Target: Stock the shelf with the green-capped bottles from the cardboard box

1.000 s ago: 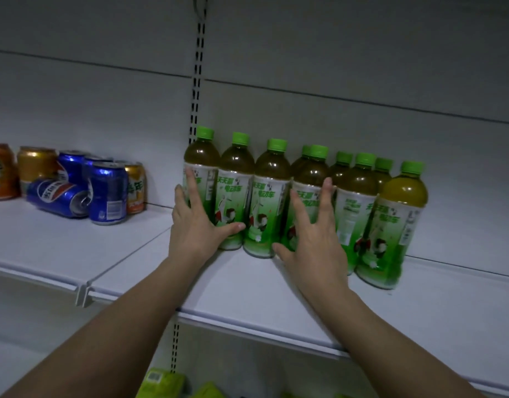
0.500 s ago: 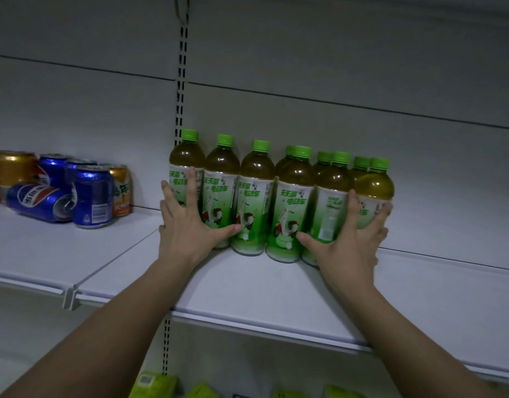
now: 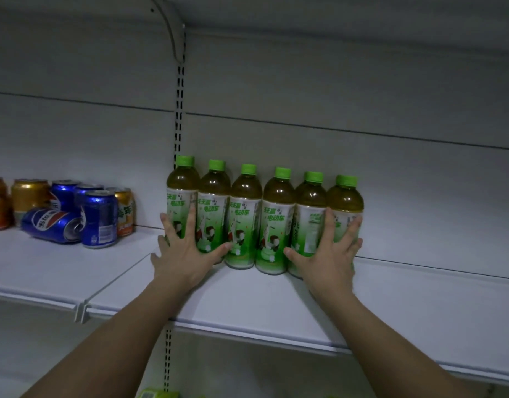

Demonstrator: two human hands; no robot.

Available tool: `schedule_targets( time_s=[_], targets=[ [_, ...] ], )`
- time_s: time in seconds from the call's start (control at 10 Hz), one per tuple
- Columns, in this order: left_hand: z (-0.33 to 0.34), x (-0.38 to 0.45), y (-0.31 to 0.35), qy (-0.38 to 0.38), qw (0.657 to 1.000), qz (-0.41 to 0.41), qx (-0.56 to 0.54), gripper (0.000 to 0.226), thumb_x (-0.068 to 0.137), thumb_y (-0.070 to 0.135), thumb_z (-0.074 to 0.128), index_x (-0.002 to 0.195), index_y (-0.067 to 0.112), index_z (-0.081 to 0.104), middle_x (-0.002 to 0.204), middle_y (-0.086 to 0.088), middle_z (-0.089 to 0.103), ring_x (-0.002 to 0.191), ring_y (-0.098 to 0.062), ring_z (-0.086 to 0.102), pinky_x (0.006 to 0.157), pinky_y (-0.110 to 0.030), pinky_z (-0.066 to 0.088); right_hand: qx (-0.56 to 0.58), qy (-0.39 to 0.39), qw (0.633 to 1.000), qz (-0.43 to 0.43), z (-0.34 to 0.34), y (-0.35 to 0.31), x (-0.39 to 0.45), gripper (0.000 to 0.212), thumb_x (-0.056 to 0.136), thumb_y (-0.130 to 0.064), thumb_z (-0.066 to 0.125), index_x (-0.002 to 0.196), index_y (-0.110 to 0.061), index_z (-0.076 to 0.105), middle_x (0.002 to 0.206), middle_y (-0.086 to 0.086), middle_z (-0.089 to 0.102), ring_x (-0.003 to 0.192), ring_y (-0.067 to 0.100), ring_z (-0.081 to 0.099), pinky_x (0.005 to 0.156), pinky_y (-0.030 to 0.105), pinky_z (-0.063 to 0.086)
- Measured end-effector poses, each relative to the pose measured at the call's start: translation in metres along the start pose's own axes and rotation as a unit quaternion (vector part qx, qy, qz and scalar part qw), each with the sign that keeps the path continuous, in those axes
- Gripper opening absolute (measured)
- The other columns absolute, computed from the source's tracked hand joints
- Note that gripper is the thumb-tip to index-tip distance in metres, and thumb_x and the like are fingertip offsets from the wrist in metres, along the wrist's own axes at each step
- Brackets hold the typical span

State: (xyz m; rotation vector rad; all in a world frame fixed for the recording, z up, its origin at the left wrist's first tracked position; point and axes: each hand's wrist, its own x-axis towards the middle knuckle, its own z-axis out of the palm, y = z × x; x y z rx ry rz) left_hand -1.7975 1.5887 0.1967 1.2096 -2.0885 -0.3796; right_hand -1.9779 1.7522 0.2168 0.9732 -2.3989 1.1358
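Several green-capped tea bottles (image 3: pixel 244 216) with green-and-white labels stand upright in a tight row at the back of the white shelf (image 3: pixel 247 300), against the rear panel. My left hand (image 3: pixel 184 248) presses flat, fingers straight, on the leftmost bottles (image 3: pixel 182 193). My right hand (image 3: pixel 330 254) lies flat with spread fingers against the rightmost bottles (image 3: pixel 345 196). Any bottles behind the front row are hidden. The cardboard box is out of view.
Blue and orange drink cans (image 3: pixel 98 219) stand on the neighbouring shelf section at the left, one blue can (image 3: pixel 52 225) lying on its side. A slotted upright (image 3: pixel 178 116) runs behind the bottles. Bare shelf surface stretches right of the row. Green packages (image 3: pixel 155 393) peek from below.
The bottles went from a loose, staggered cluster to one tight row pushed against the back panel. My right hand slid from the middle bottles to the right end; my left stayed at the left end.
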Motion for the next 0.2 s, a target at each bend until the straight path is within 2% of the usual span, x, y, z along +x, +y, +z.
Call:
schedule_targets(
  time_s=[0.1,0.2],
  targets=[
    [-0.006,-0.022,0.006,-0.042,0.999,-0.032,0.009,0.104,0.068,0.09,0.029,0.141,0.046,-0.03,0.158,-0.01,-0.026,0.148,-0.039,0.004,0.113,-0.067,0.011,0.061,-0.009,0.998,-0.028,-0.034,0.001,-0.013,0.101,0.078,-0.052,0.07,0.15,-0.043,0.0,0.161,-0.004,-0.013,0.149,0.034,0.008,0.11,0.065,0.03],
    [-0.012,-0.043,0.02,-0.054,0.998,-0.008,0.04,0.097,0.074,0.087,0.021,0.147,0.04,-0.022,0.161,-0.005,-0.02,0.149,-0.034,-0.003,0.115,-0.065,0.007,0.227,0.033,0.971,-0.06,-0.073,-0.004,-0.038,0.071,0.088,-0.034,0.066,0.145,-0.037,0.025,0.149,-0.007,0.025,0.133,0.019,0.042,0.106,0.048,0.046]
  ],
)
